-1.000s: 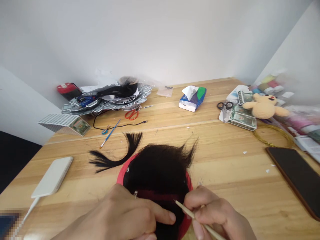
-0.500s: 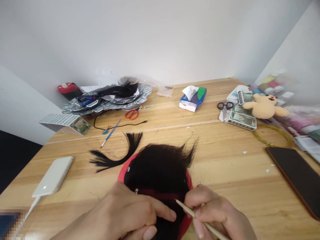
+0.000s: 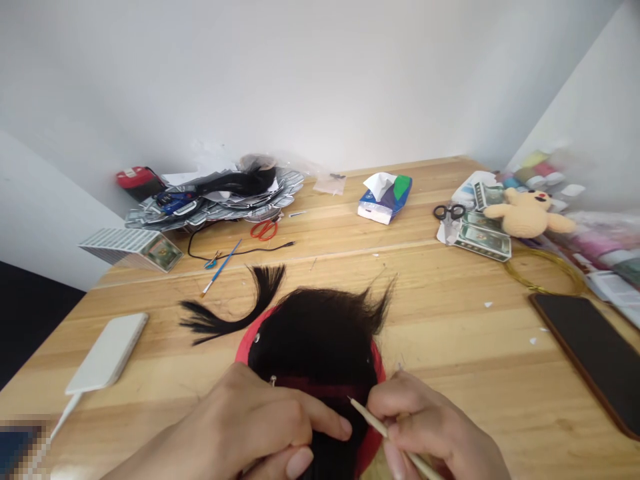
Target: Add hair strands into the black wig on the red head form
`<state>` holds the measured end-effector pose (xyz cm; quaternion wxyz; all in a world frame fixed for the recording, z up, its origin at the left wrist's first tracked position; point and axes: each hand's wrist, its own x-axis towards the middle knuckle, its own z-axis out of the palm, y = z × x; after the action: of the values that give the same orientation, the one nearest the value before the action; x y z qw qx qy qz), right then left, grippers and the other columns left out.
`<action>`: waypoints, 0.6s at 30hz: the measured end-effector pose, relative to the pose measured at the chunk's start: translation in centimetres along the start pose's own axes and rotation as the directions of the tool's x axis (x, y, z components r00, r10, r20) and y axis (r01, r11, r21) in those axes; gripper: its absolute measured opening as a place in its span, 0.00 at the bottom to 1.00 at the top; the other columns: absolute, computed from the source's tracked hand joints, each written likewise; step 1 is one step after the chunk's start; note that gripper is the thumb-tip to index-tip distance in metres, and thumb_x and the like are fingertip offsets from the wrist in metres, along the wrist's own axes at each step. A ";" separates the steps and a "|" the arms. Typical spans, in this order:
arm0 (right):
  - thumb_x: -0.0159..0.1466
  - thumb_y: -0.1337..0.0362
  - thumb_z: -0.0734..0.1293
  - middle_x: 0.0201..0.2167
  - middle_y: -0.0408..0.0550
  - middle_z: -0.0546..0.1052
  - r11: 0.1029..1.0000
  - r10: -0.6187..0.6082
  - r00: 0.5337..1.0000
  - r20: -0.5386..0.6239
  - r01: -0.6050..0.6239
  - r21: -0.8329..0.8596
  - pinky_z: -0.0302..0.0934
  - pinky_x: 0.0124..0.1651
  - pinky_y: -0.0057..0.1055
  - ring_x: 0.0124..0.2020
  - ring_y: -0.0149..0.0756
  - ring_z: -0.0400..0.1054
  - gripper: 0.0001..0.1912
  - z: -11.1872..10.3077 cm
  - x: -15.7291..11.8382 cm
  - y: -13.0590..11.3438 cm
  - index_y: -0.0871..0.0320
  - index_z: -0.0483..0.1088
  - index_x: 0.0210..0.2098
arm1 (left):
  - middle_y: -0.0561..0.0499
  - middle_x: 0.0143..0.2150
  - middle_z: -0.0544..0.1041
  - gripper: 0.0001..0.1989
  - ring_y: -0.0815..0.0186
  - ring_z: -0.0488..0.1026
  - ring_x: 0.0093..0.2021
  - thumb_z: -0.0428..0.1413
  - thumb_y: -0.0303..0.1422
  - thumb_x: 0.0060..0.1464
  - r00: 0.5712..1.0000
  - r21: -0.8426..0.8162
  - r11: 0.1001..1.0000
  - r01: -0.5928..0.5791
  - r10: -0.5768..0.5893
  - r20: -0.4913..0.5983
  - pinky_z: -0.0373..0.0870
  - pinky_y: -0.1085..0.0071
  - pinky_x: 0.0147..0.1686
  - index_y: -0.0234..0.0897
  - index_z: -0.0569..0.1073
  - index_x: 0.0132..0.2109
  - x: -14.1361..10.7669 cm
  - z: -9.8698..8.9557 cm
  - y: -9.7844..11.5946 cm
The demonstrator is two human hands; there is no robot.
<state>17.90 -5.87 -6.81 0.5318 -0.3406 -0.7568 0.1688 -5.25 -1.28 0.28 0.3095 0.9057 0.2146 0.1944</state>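
Black hair covers a rounded form with a red edge at the bottom centre, and a dark red strip crosses it. My left hand rests on the hair with its index finger stretched to the right; the other fingers are curled under and partly out of frame. In my right hand is a thin wooden-handled tool, pinched between thumb and fingers. Its fine tip points left, close to the strip. A pin stands beside my left hand.
A curved lock of black hair lies left of the form. Further off are a blue brush, a tissue pack, scissors and a toy. Phone right; white power bank left.
My right hand and the tool have shifted very slightly to the left. My left hand and the hair look the same.
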 end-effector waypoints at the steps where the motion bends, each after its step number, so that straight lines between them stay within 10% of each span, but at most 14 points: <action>1: 0.74 0.68 0.63 0.21 0.39 0.74 0.999 -0.020 0.999 -0.036 0.021 0.029 0.63 0.19 0.21 0.15 0.26 0.67 0.18 0.3 -0.2 0.3 0.52 0.63 0.26 | 0.59 0.47 0.86 0.18 0.75 0.83 0.32 0.36 0.39 0.80 1.000 0.001 1.000 -0.003 0.003 -0.006 0.73 0.81 0.32 0.46 0.71 0.55 0.2 0.0 0.0; 8: 0.72 0.67 0.63 0.26 0.40 0.73 0.950 0.303 0.899 -0.317 -0.258 0.176 0.63 0.25 0.28 0.23 0.33 0.73 0.07 2.3 -1.7 -1.2 0.49 0.66 0.37 | 0.47 0.45 0.87 0.18 0.67 0.82 0.34 0.47 0.45 0.76 0.998 0.038 0.997 0.065 -0.065 0.007 0.76 0.78 0.33 0.42 0.77 0.54 0.2 0.1 0.0; 18: 0.75 0.63 0.63 0.28 0.43 0.75 0.904 0.338 0.918 -0.207 -0.256 0.342 0.62 0.24 0.26 0.23 0.32 0.69 0.07 1.6 -1.7 -0.2 0.51 0.67 0.38 | 0.48 0.46 0.86 0.17 0.66 0.82 0.36 0.47 0.45 0.75 0.999 0.015 0.999 0.039 -0.039 0.009 0.76 0.78 0.35 0.44 0.76 0.55 0.5 0.1 -0.1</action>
<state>16.68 -7.02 -8.42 0.6410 -0.3847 -0.5831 0.3179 -4.86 -0.99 0.24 0.3076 0.9046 0.2320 0.1824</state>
